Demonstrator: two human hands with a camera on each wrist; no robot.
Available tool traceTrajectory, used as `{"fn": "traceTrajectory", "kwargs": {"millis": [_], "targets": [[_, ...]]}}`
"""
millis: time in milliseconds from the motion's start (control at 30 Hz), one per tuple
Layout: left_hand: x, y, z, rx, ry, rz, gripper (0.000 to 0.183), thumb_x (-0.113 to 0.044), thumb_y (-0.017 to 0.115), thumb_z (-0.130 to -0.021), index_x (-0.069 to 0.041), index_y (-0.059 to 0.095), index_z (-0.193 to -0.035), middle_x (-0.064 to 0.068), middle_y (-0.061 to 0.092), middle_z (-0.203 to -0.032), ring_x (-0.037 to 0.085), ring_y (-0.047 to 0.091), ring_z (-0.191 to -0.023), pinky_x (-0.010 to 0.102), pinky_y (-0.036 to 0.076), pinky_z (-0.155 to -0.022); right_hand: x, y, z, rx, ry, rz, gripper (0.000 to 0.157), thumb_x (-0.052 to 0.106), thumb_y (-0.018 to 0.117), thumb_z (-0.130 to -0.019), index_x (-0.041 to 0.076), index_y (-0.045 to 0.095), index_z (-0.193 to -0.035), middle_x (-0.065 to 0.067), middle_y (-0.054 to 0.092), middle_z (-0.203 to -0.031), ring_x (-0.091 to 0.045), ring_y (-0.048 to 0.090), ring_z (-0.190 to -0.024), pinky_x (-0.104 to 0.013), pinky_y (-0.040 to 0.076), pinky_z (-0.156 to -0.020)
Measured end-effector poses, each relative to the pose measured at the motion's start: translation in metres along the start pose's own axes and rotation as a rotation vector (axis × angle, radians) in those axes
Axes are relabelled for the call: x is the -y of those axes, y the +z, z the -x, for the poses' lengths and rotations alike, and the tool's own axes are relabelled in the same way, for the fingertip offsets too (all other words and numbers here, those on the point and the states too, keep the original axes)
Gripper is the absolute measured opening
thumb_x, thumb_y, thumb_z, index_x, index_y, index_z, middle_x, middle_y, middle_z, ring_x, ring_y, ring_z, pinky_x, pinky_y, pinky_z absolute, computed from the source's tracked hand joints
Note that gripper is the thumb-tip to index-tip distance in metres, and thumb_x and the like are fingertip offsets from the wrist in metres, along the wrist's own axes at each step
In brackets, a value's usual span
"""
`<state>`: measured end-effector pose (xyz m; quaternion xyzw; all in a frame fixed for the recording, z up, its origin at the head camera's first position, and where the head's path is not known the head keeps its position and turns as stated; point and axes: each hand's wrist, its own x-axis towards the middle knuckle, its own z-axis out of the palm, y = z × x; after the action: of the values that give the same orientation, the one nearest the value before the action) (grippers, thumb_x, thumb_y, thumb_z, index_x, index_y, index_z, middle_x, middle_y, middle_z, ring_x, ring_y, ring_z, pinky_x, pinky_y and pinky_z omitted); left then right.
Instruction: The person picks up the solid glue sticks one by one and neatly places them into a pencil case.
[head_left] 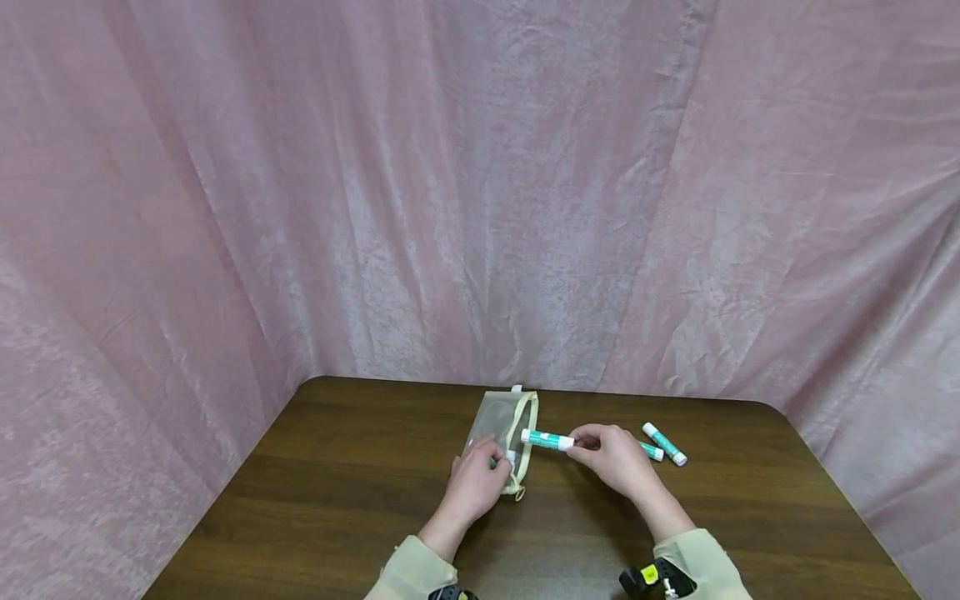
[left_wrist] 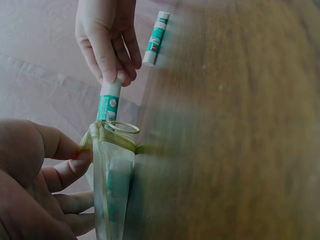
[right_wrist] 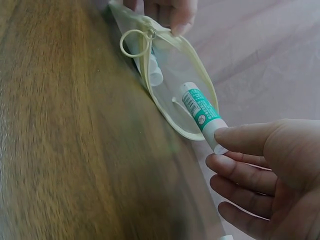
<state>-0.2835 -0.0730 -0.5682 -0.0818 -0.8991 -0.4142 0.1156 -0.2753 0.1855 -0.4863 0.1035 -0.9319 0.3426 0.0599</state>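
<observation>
A see-through mesh zipper pouch point(head_left: 495, 410) with cream edging lies on the table, its mouth facing right and held apart. My left hand point(head_left: 477, 479) pinches the pouch's edge near the zipper between thumb and finger. In my right hand point(head_left: 618, 460), thumb and fingers pinch one white end of a green-and-white glue stick point(right_wrist: 201, 106). Its other end points into the pouch's mouth. Inside the pouch another glue stick point(right_wrist: 156, 76) shows, partly hidden by the mesh and edging. A ring pull point(right_wrist: 134, 44) hangs at the mouth's near corner.
Right of my right hand, a glue stick point(head_left: 665, 444) lies on the brown wooden table point(head_left: 337, 467). Beside it is another glue stick point(head_left: 652, 451), partly covered by the hand. A pink curtain point(head_left: 480, 208) hangs behind the table's far edge.
</observation>
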Motion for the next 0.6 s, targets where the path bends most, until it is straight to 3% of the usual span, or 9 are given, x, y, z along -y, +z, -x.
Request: {"fn": "traceTrajectory", "kwargs": {"millis": [600], "targets": [[-0.004,-0.002,0.002,0.002,-0.003,0.003,0.020,-0.021,0.061,-0.093,-0.026,0.058,-0.073,0.016,0.066,-0.152,0.044,0.047,-0.154,0.084,0.026,-0.117,0.004,0.022,-0.013,0.017,-0.021,0.017,0.009,0.026,0.089,-0.092,0.022,0.081,-0.096,0.013,0.076,-0.087,-0.009,0.067,-0.082,-0.040,0.053,-0.077]]}}
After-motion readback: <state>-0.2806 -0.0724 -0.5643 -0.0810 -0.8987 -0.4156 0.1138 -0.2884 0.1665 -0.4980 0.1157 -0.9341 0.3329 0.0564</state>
